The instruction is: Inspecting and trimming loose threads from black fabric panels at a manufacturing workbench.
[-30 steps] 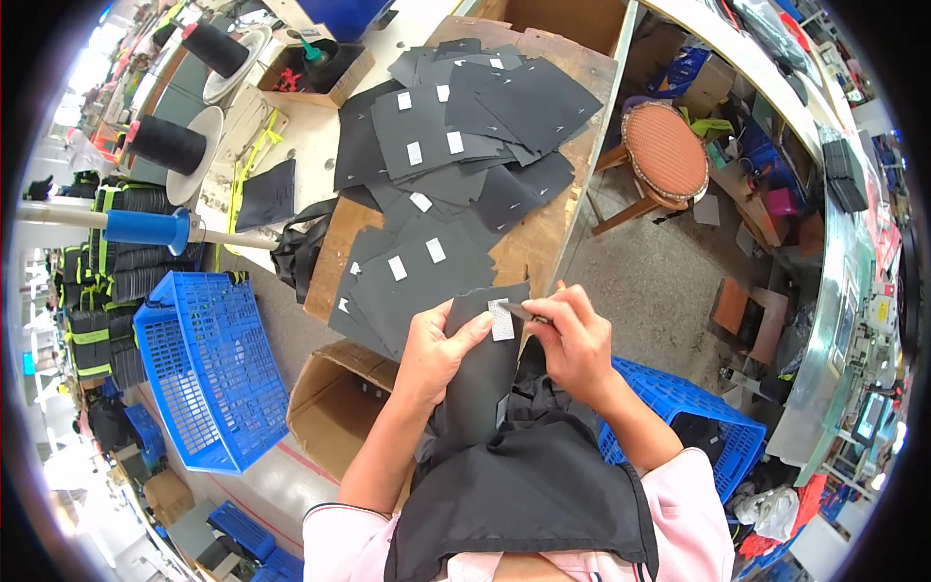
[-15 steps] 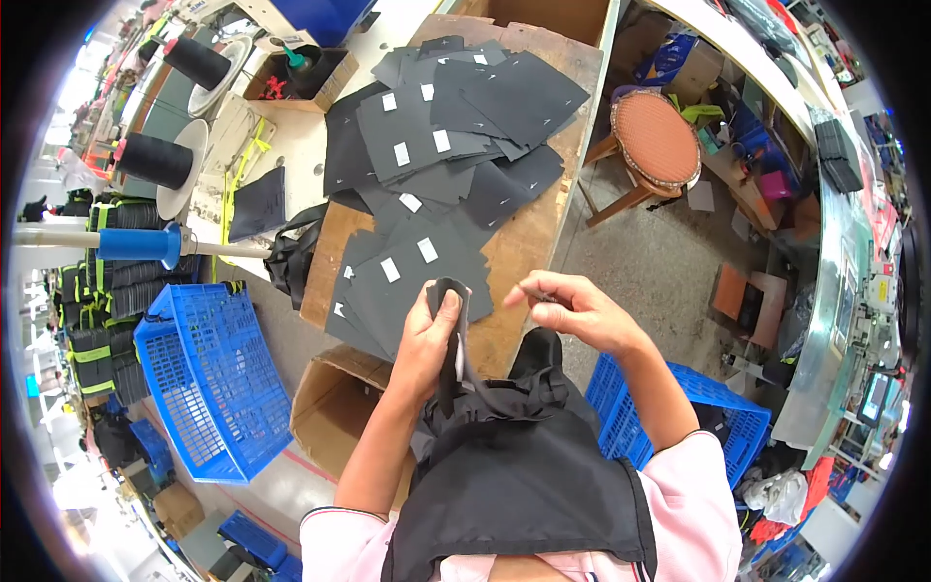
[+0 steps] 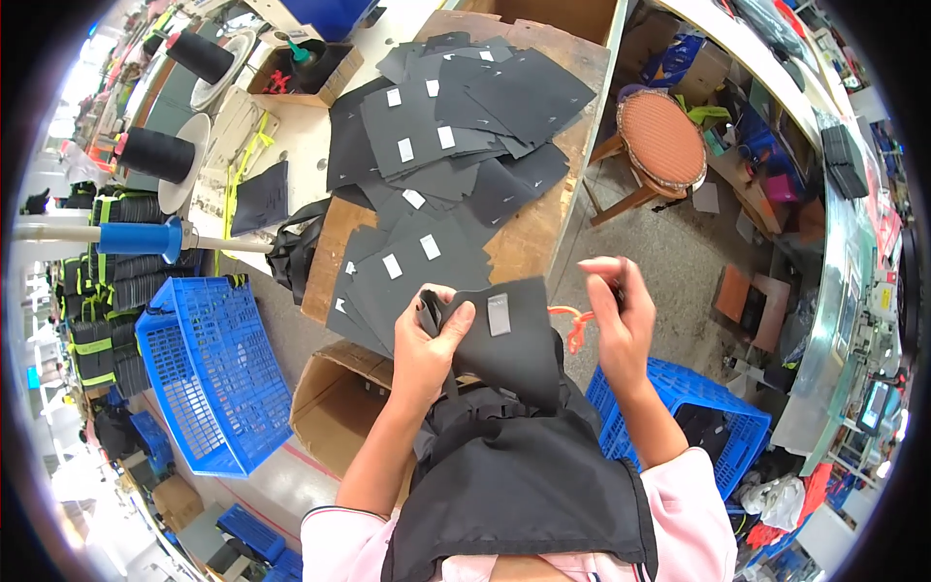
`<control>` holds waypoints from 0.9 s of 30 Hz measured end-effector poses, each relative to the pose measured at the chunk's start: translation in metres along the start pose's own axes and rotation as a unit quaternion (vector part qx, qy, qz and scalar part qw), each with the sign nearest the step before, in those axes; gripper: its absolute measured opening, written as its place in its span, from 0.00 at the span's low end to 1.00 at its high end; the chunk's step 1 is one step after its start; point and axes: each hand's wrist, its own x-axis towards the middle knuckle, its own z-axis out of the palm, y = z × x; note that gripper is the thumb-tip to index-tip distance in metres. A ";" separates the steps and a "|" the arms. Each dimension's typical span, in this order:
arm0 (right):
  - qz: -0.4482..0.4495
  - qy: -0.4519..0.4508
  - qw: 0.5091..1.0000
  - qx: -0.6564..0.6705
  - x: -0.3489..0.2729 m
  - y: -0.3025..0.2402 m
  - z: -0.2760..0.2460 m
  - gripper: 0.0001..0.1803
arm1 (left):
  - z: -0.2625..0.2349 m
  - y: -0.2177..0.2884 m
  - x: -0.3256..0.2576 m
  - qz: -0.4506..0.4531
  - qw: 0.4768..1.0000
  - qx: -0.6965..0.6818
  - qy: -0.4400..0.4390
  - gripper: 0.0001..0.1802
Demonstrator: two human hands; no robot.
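My left hand point(image 3: 427, 344) pinches a black fabric piece point(image 3: 519, 354) between thumb and fingers. A small pale label point(image 3: 498, 315) sits on the face of that piece, which opens out to the right above my lap. My right hand point(image 3: 626, 325) is raised to the right of the fabric, apart from it, fingers bent. Something small and dark shows among its fingers, too hidden to name. A knotted orange cord point(image 3: 576, 333) hangs between the fabric and this hand. Farther off, overlapping black fabric pieces point(image 3: 412, 247) with white labels cover much of the wooden board point(image 3: 529, 242).
Left of me stand a blue plastic crate point(image 3: 218, 378) and an open cardboard box point(image 3: 335, 388). Another blue crate point(image 3: 669, 388) is by my right elbow. A round stool point(image 3: 661, 141) stands beyond the board. Black thread cones point(image 3: 155, 155) are at the far left.
The fabric piece in my left hand has swung open to the right, its label now showing. My right hand has moved right and turned upright. The orange cord has come into sight.
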 end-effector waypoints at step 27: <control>-0.370 -0.067 0.856 -0.354 0.006 0.006 0.007 0.16 | 0.009 0.010 0.000 -0.043 0.997 -0.062 -0.009 0.13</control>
